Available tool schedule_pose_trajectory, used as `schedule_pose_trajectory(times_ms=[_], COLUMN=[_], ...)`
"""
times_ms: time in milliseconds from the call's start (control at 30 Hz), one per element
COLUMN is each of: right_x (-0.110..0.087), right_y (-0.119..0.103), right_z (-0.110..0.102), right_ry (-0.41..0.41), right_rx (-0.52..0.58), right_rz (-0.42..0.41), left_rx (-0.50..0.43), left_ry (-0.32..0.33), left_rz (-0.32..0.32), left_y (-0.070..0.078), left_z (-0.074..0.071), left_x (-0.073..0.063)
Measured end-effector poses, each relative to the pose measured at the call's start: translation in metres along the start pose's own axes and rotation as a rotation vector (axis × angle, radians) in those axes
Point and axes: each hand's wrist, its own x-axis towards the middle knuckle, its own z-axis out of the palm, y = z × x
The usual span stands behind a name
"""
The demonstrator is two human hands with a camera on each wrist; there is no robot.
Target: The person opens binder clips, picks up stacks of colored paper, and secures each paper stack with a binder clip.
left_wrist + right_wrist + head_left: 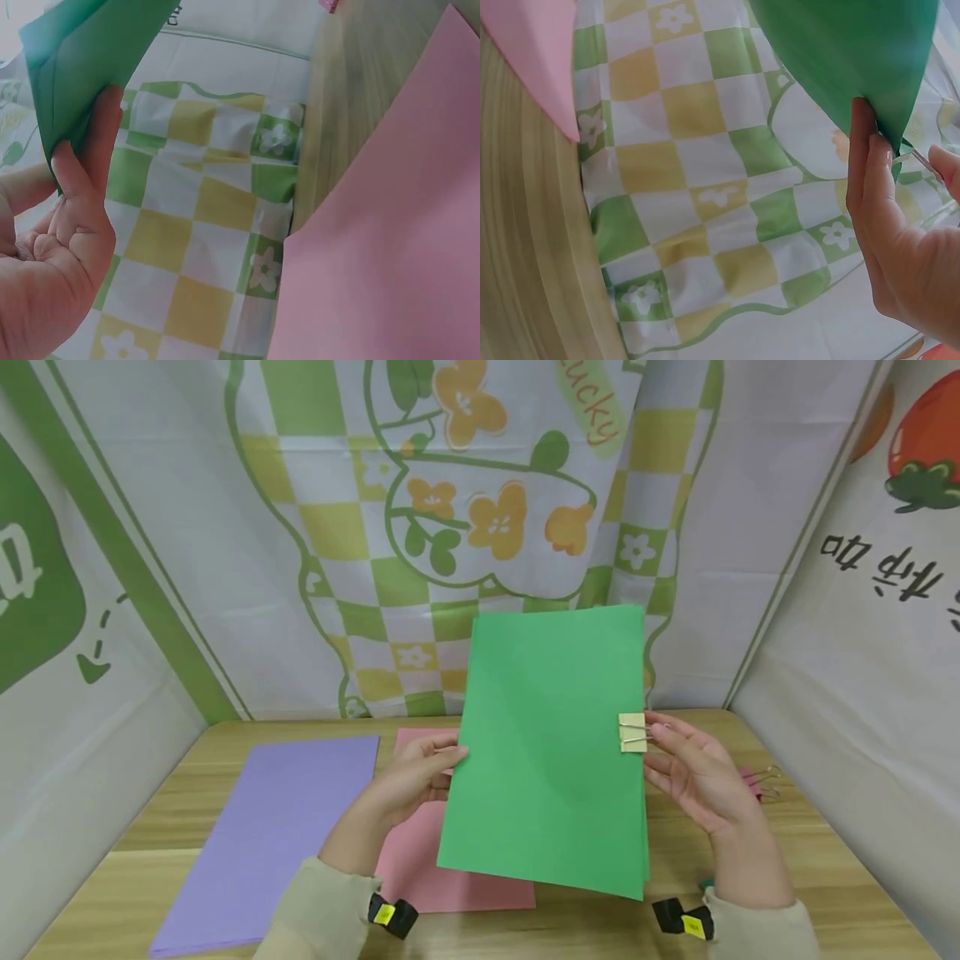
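Note:
A stack of green paper sheets (547, 752) is held up in the air above the table, its sheets slightly out of line at the edges. My left hand (408, 781) pinches the stack's left edge, thumb in front and fingers behind. On the right edge sits a pale yellow binder clip (632, 733) with wire handles. My right hand (701, 772) pinches the clip's handles, thumb in front, while other fingers lie behind the sheets (855, 52). The back of the green stack hides part of the clip in the right wrist view.
Purple paper (277, 835) lies on the wooden table (832, 877) at the left. Pink paper (465, 893) lies partly under the raised green stack. A pink binder clip (752, 782) stands behind my right wrist. Patterned cloth (420, 643) hangs around the table.

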Motion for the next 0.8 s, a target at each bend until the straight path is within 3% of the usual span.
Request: schedule_pose_trajectory(times_ms=[267, 600, 800], right_x=[0.003, 0.004, 0.004], right_y=[-0.005, -0.011, -0.013], right_z=[-0.009, -0.018, -0.025], right_ry=[0.045, 0.079, 0.15], right_rx=[-0.056, -0.071, -0.175], right_rz=[0.062, 0.129, 0.188], left_rx=[-0.025, -0.023, -0.014], left_ry=[0.01, 0.026, 0.008], left_rz=[0.018, 0.039, 0.034], left_y=[0.0, 0.0, 0.0], left_z=[0.007, 0.013, 0.016], left_x=[0.012, 0.017, 0.019])
